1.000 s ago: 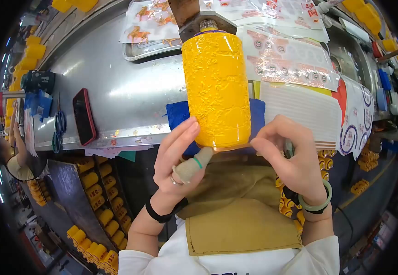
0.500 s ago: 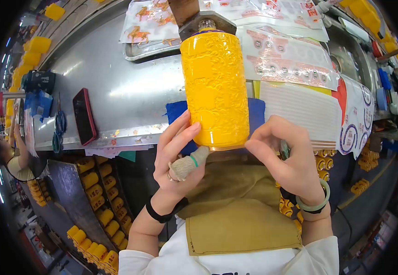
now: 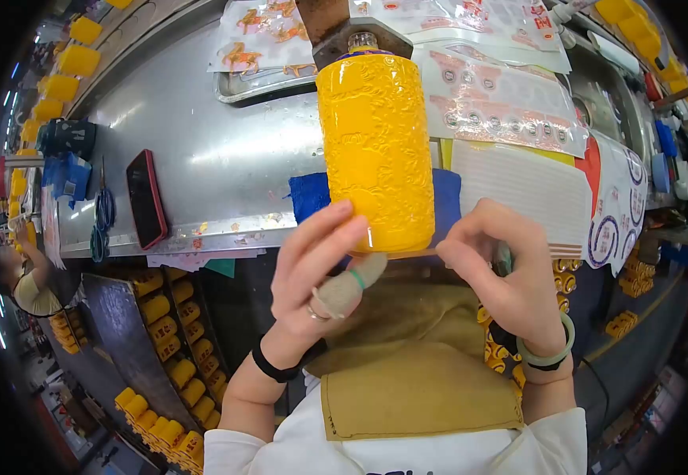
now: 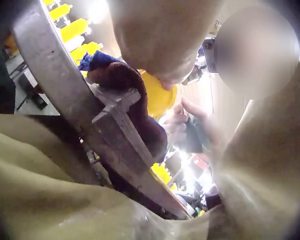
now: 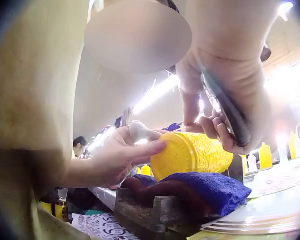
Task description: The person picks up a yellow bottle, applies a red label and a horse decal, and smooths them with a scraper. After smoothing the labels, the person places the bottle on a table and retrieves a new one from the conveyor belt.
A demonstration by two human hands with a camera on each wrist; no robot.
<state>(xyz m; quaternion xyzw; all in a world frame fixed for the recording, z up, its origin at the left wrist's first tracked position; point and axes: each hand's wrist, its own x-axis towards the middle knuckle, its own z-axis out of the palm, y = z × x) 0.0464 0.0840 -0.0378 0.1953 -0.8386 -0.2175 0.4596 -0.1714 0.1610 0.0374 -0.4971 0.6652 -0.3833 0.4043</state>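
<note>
In the head view, the yellow embossed bottle (image 3: 380, 150) lies on its side over a blue cloth (image 3: 308, 194), its neck at a metal bracket (image 3: 326, 49); the left hand (image 3: 300, 281), one digit in a knitted cover (image 3: 338, 294), rests extended fingers against the bottle near its base, while the right hand (image 3: 524, 273) pinches a thin orange strip (image 3: 411, 254) at the base edge; a phone (image 3: 147, 199) lies on the metal tabletop (image 3: 209, 134). The left wrist view shows the bottle partly hidden. In the right wrist view, the right hand's palm also holds a dark tool (image 5: 229, 114)
</note>
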